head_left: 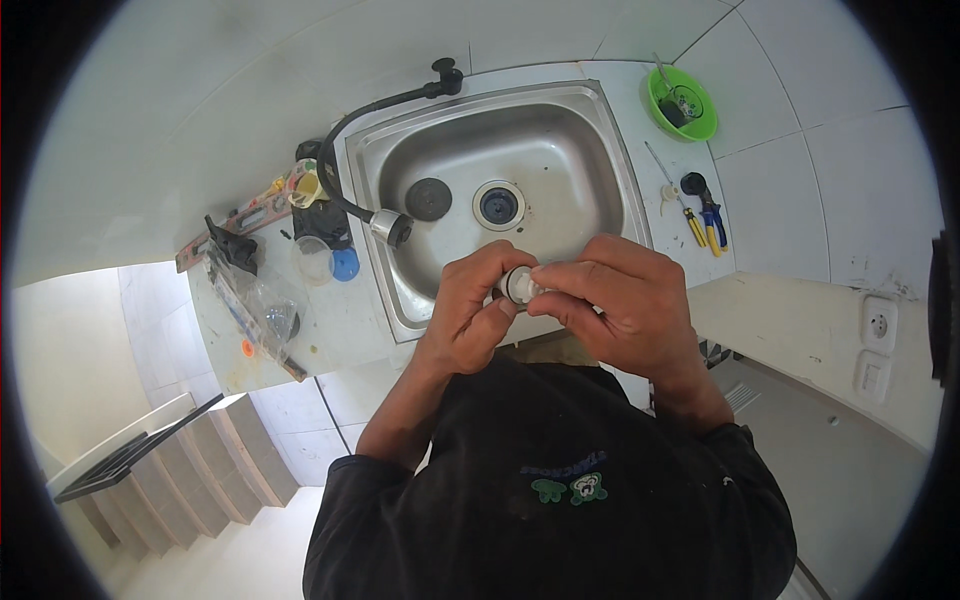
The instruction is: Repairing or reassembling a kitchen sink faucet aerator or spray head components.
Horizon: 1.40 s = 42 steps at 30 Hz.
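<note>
Over the sink's near edge, my left hand is closed around a small round fitting with a whitish face and a darker rim. The thumb and fingers of my right hand pinch at a pale piece on its right side. Whether that piece is separate or part of the fitting is hidden by my fingertips. Below both hands lies the steel sink, with a round drain and a dark strainer disc beside it.
A black flexible faucet hose arches over the sink's left rim to a silver spout head. Plastic bags and a spirit level clutter the left counter. At right lie a green bowl, blue-yellow pliers and a screwdriver.
</note>
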### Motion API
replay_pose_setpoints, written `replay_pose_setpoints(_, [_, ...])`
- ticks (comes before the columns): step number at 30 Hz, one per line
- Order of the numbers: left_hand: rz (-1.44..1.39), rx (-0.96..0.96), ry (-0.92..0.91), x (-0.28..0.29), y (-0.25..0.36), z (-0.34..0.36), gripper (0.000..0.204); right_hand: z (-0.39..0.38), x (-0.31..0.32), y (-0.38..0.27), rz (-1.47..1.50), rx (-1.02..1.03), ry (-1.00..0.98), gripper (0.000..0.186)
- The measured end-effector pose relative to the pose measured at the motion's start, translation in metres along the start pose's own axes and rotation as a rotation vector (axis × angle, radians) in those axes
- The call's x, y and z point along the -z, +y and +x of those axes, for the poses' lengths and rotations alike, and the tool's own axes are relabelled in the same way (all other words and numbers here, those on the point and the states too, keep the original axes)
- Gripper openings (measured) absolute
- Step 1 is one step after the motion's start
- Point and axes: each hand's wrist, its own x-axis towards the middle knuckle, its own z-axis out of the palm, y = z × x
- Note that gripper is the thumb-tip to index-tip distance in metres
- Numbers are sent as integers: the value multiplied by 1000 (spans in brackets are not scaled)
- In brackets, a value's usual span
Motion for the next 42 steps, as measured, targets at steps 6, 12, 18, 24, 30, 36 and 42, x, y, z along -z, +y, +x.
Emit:
replay_pose_setpoints(6, [161,44,-43,3,16,5,32,-1,5,1,-19,-46,-49,26])
replay_pose_setpoints(12, [55,53,7,-2,7,2,34,-5,-4,0,-71,31,23,28])
replay_pose_setpoints(18, [-228,90,70,-9,-6,-2,38,-12,-4,-8,110,-168,36,26])
replay_pose_setpoints(24, [-254,66,47,-13,-2,1,36,-13,-3,-1,105,-28,55,29])
replay_pose_setpoints(30, [-212,239,1,-15,3,-1,41,-13,0,3,-83,85,-7,27])
replay_pose_setpoints(36, [-431,194,11,-18,-4,1,38,-12,13,-2,407,-352,-52,24])
replay_pose_setpoints(42, [-394,122,-87,-14,-11,1,41,-20,7,13,448,-418,-39,26])
